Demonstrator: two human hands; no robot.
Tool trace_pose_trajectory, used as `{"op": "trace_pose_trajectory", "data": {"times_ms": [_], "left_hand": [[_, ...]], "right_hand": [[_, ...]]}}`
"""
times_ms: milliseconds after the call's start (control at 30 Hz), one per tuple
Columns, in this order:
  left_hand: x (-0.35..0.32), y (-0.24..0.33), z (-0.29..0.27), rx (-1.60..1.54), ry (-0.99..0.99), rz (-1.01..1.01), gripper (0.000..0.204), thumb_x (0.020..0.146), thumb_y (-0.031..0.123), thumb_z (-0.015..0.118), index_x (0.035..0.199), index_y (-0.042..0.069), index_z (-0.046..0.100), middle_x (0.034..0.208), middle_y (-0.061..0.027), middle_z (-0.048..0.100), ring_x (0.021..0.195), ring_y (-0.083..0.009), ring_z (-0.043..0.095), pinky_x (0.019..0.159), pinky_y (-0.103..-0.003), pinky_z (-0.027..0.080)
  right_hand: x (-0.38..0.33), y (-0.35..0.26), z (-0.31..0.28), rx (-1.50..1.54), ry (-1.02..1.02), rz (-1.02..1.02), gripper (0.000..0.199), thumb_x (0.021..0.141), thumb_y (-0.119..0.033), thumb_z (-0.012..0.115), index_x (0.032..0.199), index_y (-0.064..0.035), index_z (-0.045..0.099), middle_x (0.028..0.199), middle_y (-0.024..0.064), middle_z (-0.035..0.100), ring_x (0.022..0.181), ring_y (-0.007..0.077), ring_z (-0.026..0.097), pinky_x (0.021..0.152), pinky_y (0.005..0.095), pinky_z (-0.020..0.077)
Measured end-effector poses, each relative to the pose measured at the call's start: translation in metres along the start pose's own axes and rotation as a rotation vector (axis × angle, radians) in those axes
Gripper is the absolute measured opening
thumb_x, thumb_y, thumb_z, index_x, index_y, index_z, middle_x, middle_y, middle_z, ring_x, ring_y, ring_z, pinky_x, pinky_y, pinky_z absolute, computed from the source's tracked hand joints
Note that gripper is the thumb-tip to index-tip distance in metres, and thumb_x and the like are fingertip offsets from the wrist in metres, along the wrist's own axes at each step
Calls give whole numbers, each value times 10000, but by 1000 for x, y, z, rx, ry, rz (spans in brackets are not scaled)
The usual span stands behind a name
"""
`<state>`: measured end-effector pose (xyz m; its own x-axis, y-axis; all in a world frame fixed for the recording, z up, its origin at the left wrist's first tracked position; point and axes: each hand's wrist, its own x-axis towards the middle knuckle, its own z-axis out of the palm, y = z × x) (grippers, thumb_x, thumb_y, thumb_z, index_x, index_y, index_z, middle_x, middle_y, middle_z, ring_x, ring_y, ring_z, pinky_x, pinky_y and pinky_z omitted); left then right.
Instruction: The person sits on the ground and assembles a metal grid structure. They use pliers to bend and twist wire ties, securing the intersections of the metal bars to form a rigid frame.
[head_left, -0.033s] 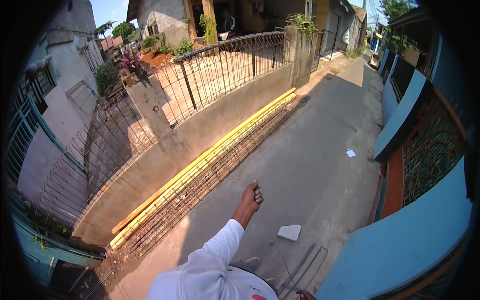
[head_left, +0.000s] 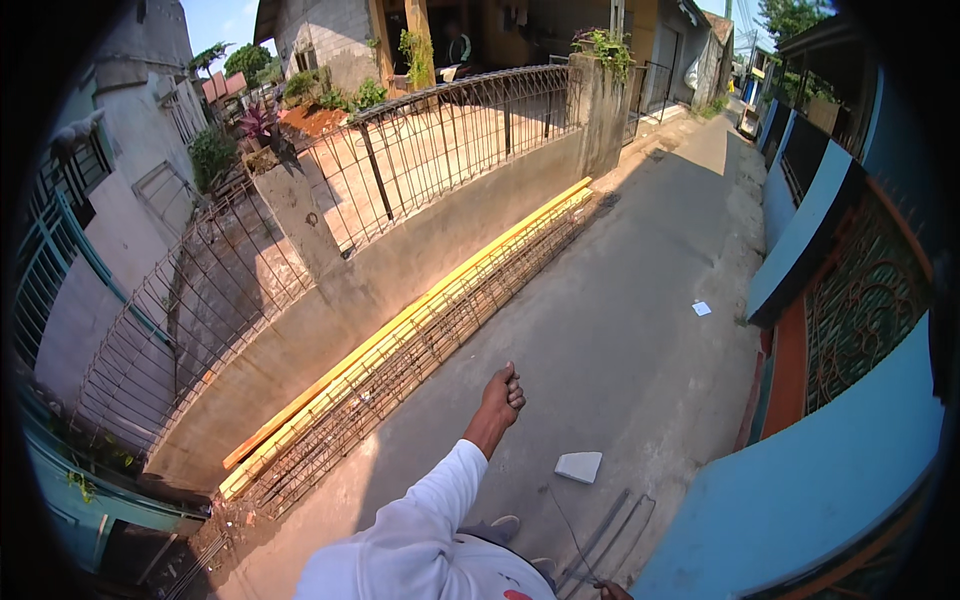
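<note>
My left hand (head_left: 503, 393) is stretched out over the road, closed in a fist with the thumb uppermost. Nothing sticks out of it, and the inside of the fist is hidden. Only part of my right hand (head_left: 612, 591) shows at the bottom edge, its fingers closed where the lower end of a thin dark wire (head_left: 568, 527) meets them. Beside that wire, bent metal bars (head_left: 600, 535) lie low near my feet. A pale, flat-sided block (head_left: 579, 466) rests on the road, to the right of and nearer than my left hand.
Yellow beams (head_left: 400, 335) and long steel rebar cages (head_left: 430, 352) lie along a low wall (head_left: 400, 255) topped by a wire fence (head_left: 440, 150). A blue wall (head_left: 800, 480) with an ornate gate (head_left: 865, 290) borders the right side. White litter (head_left: 701, 308) lies on the road (head_left: 620, 300).
</note>
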<state>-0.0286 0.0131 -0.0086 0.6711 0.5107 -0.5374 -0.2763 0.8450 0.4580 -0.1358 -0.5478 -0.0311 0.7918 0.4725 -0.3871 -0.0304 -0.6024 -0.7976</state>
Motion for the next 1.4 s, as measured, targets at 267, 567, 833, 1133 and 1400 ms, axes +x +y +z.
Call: {"op": "trace_pose_trajectory", "data": {"times_ms": [267, 567, 833, 1133, 1400], "left_hand": [[-6, 1, -5, 157, 105, 118, 326, 1015, 397, 587, 984, 73, 557, 585, 54, 270, 446, -72, 217, 403, -250, 178], [-62, -18, -40, 1573, -578, 134, 407, 997, 418, 575, 925, 31, 681, 680, -25, 612, 669, -167, 579, 661, -351, 460], [-134, -43, -67, 1725, -974, -221, 409, 1021, 402, 529, 958, 26, 676, 729, -65, 659, 723, -174, 651, 706, -367, 495], [-189, -52, -100, 1490, -628, -297, 423, 933, 459, 670, 1039, 51, 693, 912, -55, 648, 839, -165, 565, 777, -341, 458], [-229, -78, -125, 1358, -367, -268, 356, 886, 416, 753, 997, 84, 693, 846, 2, 574, 799, -132, 503, 689, -309, 403]], "right_hand": [[-3, -36, -1, -183, 124, -167, 339, 1025, -350, 516, 1170, -99, 692, 704, 104, 548, 667, 263, 521, 804, 395, 487], [-1, -103, -57, -232, 256, 45, 333, 1049, -299, 480, 1127, -62, 701, 1118, 181, 707, 1079, 340, 661, 950, 402, 485], [48, -38, -113, -398, 298, -152, 199, 971, -158, 579, 1039, -24, 710, 701, 139, 605, 612, 240, 547, 643, 376, 454], [83, -58, -112, -237, 174, 46, 195, 961, -143, 573, 1030, -23, 709, 1011, 198, 714, 996, 327, 690, 890, 385, 500], [85, -41, -111, -272, 115, -67, 202, 959, -154, 577, 1035, -30, 717, 1033, 193, 718, 1010, 340, 689, 891, 394, 504]]}}
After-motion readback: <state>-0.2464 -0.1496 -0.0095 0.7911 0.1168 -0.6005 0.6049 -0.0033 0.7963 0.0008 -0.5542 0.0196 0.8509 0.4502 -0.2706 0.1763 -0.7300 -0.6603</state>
